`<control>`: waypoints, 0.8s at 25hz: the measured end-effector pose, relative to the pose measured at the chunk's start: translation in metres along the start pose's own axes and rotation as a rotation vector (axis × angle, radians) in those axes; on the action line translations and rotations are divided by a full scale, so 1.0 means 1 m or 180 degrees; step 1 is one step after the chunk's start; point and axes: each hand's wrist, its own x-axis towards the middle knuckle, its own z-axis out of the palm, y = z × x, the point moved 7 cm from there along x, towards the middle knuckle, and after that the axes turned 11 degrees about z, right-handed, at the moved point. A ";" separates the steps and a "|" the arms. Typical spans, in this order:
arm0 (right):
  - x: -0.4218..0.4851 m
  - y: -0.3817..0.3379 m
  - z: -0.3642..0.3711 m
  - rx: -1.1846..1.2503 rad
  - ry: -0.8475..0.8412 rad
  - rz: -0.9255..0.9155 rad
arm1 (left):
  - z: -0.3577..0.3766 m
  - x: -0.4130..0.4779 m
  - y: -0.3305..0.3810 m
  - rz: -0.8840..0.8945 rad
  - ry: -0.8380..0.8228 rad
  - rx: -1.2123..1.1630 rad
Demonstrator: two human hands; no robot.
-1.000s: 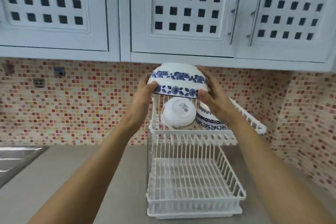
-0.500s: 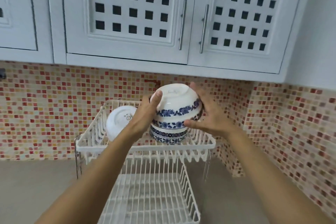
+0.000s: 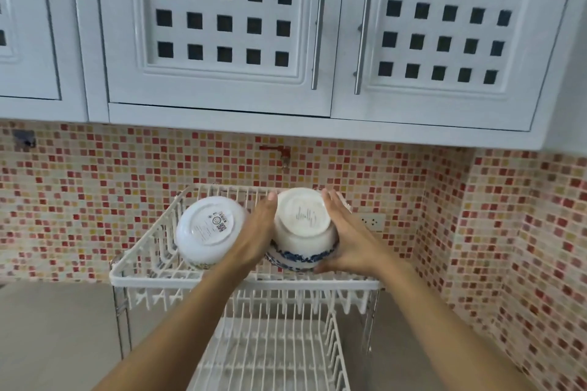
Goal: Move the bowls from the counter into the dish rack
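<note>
A white bowl with a blue flower band [image 3: 303, 232] lies upside down, base toward me, in the right half of the upper tier of the white wire dish rack [image 3: 190, 281]. It seems to rest on another blue-patterned bowl, mostly hidden under it. My left hand [image 3: 259, 232] presses its left side and my right hand [image 3: 344, 235] its right side, fingers stretched along the bowl. A plain white bowl [image 3: 208, 230] with a label on its base leans tilted in the left half of the same tier.
The rack's lower tier [image 3: 270, 355] holds nothing visible. Grey counter [image 3: 54, 327] lies left and right of the rack. White cupboards [image 3: 222, 32] hang close overhead. The mosaic tile wall [image 3: 524, 247] turns a corner at the right, with a socket [image 3: 373, 220] behind the rack.
Both hands have lowered the blue-banded bowl from above the rack down into the upper tier's right half, tipping its base toward me. The camera view shifted right and closer.
</note>
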 end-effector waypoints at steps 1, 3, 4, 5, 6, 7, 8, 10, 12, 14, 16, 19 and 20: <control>0.002 0.002 0.002 -0.0019 0.0000 0.0016 | 0.000 -0.001 -0.003 -0.0063 -0.0020 0.0036; 0.004 0.005 0.008 -0.0065 0.0009 -0.0003 | 0.002 0.000 -0.010 -0.0106 -0.0075 0.0118; 0.005 0.006 0.011 -0.0110 0.0021 -0.0018 | 0.002 0.000 -0.013 -0.0062 -0.0074 0.0144; 0.005 0.007 0.012 -0.0149 0.0052 -0.0016 | 0.003 0.000 -0.012 -0.0044 -0.0070 0.0174; 0.006 0.007 0.013 -0.0196 0.0077 -0.0023 | 0.003 0.000 -0.013 -0.0041 -0.0081 0.0207; 0.006 0.006 0.014 -0.0288 0.0073 -0.0027 | 0.004 0.000 -0.015 -0.0088 -0.0080 0.0237; 0.006 0.005 0.015 -0.0362 0.0071 -0.0051 | 0.004 0.001 -0.019 -0.0138 -0.0103 0.0282; 0.006 0.004 0.015 -0.0435 0.0107 -0.0115 | 0.004 0.002 -0.021 -0.0116 -0.0129 0.0388; 0.007 0.003 0.014 -0.0466 0.0147 -0.0136 | 0.004 0.003 -0.023 -0.0080 -0.0138 0.0537; 0.007 0.004 0.013 -0.0450 0.0155 -0.0110 | 0.004 0.003 -0.026 -0.0149 -0.0206 0.0681; 0.003 0.001 0.011 -0.0362 0.0143 -0.0109 | 0.007 0.000 -0.027 -0.0214 -0.0308 0.0793; -0.004 0.003 0.004 0.0074 -0.0105 0.0054 | 0.006 -0.003 -0.009 -0.0021 -0.0227 0.1100; -0.008 0.000 0.001 0.0206 -0.0167 0.0139 | 0.002 -0.004 -0.001 0.0086 -0.0123 0.1165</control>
